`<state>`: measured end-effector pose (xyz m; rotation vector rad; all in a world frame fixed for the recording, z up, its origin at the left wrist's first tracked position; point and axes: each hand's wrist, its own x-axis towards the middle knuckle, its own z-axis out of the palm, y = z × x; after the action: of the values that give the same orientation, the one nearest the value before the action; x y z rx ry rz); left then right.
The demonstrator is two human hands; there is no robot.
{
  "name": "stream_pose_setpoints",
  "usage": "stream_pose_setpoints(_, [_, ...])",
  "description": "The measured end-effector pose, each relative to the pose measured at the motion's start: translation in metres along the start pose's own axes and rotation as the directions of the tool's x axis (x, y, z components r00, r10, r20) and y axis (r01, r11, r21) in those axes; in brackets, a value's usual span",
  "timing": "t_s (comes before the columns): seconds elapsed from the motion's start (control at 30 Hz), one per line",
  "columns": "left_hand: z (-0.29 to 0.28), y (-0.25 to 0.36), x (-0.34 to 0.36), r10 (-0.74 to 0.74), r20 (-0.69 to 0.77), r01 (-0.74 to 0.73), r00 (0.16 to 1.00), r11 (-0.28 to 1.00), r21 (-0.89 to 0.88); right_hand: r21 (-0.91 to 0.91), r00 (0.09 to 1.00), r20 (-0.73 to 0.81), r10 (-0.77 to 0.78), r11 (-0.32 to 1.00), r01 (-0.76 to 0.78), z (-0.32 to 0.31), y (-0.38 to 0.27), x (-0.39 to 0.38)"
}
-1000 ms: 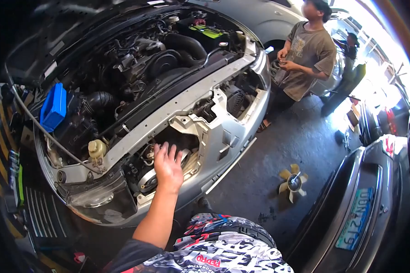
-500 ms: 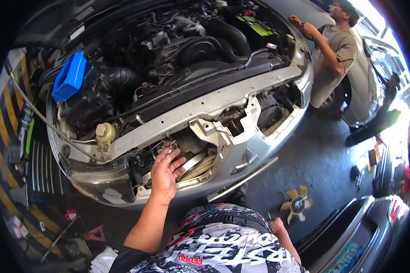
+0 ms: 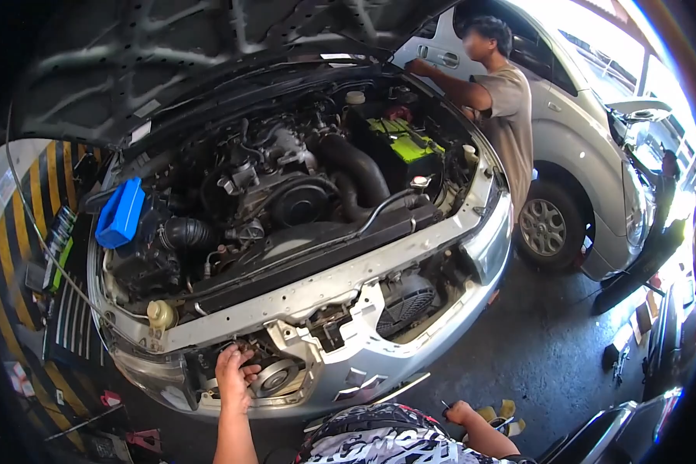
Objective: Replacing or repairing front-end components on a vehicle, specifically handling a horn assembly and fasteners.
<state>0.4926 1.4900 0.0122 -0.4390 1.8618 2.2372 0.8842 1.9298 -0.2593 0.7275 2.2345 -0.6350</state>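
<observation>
My left hand (image 3: 235,379), fingers apart and slightly bent, is at the left opening of the car's stripped front end, fingertips touching or very near a small metal fitting (image 3: 243,346) above a round pulley-like part (image 3: 276,380). My right hand (image 3: 459,413) is low at the right, closed on a thin tool (image 3: 446,406), too small to name, above a loose fan (image 3: 506,410) on the floor. The open engine bay holds the engine (image 3: 274,158), a battery with a green top (image 3: 410,143), a blue plastic container (image 3: 120,215) and a yellowish reservoir (image 3: 161,313).
A co-worker (image 3: 503,124) stands at the car's right side, one arm raised toward the bonnet (image 3: 209,54). A silver van (image 3: 576,155) is behind. A dark car (image 3: 619,433) is at lower right; striped flooring (image 3: 23,271) and loose tools (image 3: 143,438) lie left.
My left hand's fingers have bent toward the fitting. My right hand has come into view with the thin tool. The co-worker has reached toward the bonnet. The view has tilted upward.
</observation>
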Motion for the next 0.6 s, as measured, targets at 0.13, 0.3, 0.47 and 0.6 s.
stream_pose_setpoints(0.13, [0.024,-0.007,-0.009,0.087,-0.064,-0.086,0.994,0.996,0.007,0.003,0.996,0.074,-0.055,0.998,0.055,-0.018,0.023,0.031])
stream_pose_setpoints(0.3, [0.075,-0.033,0.006,-0.038,0.013,0.04,0.999,0.898,-0.438,-0.031,0.99,0.14,0.02,0.999,-0.016,-0.033,0.041,0.058])
stream_pose_setpoints(0.47, [0.107,-0.029,0.042,0.026,-0.081,-0.076,0.996,0.696,-0.714,-0.164,0.985,0.153,-0.075,0.981,0.1,-0.037,0.068,0.079])
stream_pose_setpoints(0.6, [0.109,-0.015,0.037,-0.035,-0.135,-0.094,0.99,0.544,-0.834,-0.131,0.987,0.137,-0.078,0.987,0.097,-0.065,0.069,0.071])
